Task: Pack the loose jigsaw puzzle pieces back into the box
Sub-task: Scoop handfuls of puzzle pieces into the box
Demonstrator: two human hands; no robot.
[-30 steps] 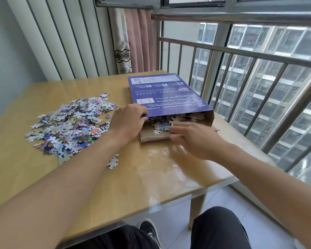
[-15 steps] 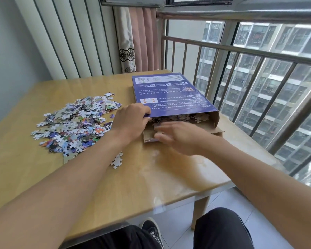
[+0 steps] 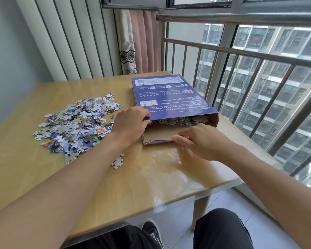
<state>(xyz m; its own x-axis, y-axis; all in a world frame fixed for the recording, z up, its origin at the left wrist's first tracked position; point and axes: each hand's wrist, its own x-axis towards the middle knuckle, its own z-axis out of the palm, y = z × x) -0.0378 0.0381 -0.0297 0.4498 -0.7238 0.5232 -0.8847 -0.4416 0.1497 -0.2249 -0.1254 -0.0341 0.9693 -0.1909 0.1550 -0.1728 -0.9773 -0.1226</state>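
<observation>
A flat blue puzzle box [image 3: 169,97] lies on the wooden table [image 3: 151,177], its open end facing me with a brown flap [image 3: 160,134] folded out. Puzzle pieces [image 3: 180,121] show inside the opening. My left hand [image 3: 131,124] grips the box's near left corner and lifts its top panel. My right hand [image 3: 201,141] rests flat on the brown flap, fingers spread, holding nothing visible. A large pile of loose pieces [image 3: 77,123] lies left of the box. A small joined cluster of pieces [image 3: 118,161] sits by my left forearm.
A metal railing [image 3: 241,72] and window run along the table's right side, close to the box. Curtains [image 3: 136,44] hang at the far corner. The table's near right edge drops to a tiled floor, where my legs and a shoe [image 3: 151,232] show.
The pieces that lay on the flap are now pushed inside the box. My right hand swept left across the flap and drew back toward its near edge. The left hand kept its grip.
</observation>
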